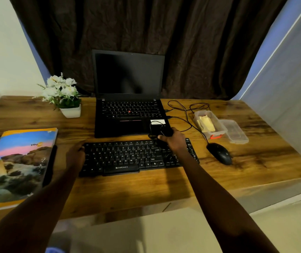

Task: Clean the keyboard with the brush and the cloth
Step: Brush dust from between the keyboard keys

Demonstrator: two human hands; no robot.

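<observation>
Black keyboard (127, 157), left hand (75, 155) on end, right hand (176, 142) gripping dark object (161, 130)

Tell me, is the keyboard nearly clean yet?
Hardly begun. Nothing looks done: something yellowish, maybe the cloth, lies in the open box. The left hand holds the keyboard's left end; the right hand grips a dark thing by its far edge, too dark to name. Brushing and wiping are left.

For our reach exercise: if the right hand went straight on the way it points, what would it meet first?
Probably the laptop: its near right corner lies just beyond the right hand; depth unclear.
</observation>
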